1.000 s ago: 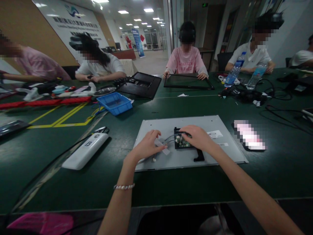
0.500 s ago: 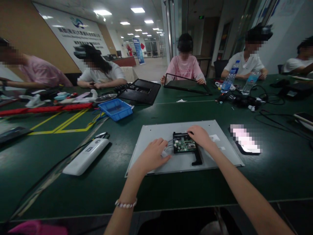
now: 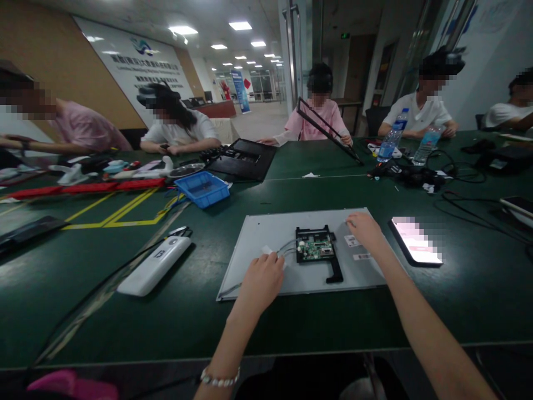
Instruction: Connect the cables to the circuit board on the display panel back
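Note:
A flat grey display panel (image 3: 254,233) lies on the table in front of me. A black bracket (image 3: 334,273) rests on its middle, carrying a green circuit board (image 3: 315,248). Thin grey cables (image 3: 287,247) run from the board's left side to my left hand (image 3: 263,279). The fingers of that hand are curled down around the cables, beside a piece of white tape (image 3: 267,250); their tips are partly hidden. My right hand (image 3: 366,232) is over the panel's right part, near a white label (image 3: 352,240). Its fingers are drawn together; whatever they hold cannot be made out.
A white power bank (image 3: 155,266) with a black cord lies to the left, and a lit phone (image 3: 416,244) to the right. Beyond are a blue basket (image 3: 202,189), a black back cover (image 3: 245,159) and water bottles (image 3: 392,136). A person opposite holds a black frame (image 3: 327,129).
My right hand has left the bracket and moved right across the panel. My left hand has curled its fingers at the cables. The person opposite has tilted the black frame up.

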Motion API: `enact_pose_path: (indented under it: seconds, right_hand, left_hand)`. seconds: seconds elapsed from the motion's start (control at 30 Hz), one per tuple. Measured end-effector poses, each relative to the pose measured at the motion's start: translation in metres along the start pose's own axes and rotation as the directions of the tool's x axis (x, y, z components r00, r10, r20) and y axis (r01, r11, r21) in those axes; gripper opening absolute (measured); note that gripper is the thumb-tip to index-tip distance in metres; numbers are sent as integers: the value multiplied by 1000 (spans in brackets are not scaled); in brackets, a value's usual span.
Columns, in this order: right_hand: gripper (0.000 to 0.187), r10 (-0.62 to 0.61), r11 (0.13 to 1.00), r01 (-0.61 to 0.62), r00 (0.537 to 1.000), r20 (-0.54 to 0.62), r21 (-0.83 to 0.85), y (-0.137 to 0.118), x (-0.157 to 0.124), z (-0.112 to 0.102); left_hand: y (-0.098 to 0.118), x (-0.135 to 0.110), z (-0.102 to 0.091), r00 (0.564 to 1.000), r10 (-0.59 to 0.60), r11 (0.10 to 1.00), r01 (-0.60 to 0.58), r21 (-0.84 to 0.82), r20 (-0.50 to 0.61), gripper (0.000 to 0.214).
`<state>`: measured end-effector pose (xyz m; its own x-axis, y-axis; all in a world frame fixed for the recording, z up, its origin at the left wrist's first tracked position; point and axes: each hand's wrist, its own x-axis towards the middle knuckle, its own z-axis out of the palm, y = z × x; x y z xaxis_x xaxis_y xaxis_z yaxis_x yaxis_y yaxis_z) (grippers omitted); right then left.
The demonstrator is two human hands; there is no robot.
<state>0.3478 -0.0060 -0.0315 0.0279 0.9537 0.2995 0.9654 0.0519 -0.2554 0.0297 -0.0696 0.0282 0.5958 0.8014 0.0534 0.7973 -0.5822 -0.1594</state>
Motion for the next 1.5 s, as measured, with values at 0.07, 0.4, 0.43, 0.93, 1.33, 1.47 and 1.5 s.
enact_pose_path:
  seconds: [0.07, 0.4, 0.43, 0.93, 1.33, 1.47, 1.5]
  right_hand:
    - [26, 15, 999, -17, 999, 41, 39, 5, 0, 4]
    - [28, 157, 978, -150, 987, -40, 146, 25, -3, -2]
    - [28, 160, 977, -153, 987, -36, 148, 26, -4, -1]
    - [28, 88, 980, -86, 996, -3, 182, 13, -3, -3]
    - [27, 57, 978, -59, 998, 16, 201, 19, 0, 0]
    - [24, 20, 981, -22, 1000, 12, 192, 17, 1, 4]
    - [24, 12, 982, -13, 1000, 11, 191, 17, 1, 5]
  left_hand:
    - [3, 1, 1, 1000, 16, 1000, -16, 21, -2, 17]
    - [-20, -4, -17, 988, -20, 997, 31, 69, -154, 23]
    - [-26, -6, -20, 981, -25, 997, 40, 72, -195, 23]
    - [-65, -11, 4, 998, 15, 994, -21, -108, -53, 24]
    - [-22, 83, -9, 987, 146, 835, -156, -528, -60, 80]
    - [-30, 101, 13, 969, 245, 742, -163, -650, 36, 101]
    - [-33, 100, 18, 967, 250, 722, -153, -675, 47, 104]
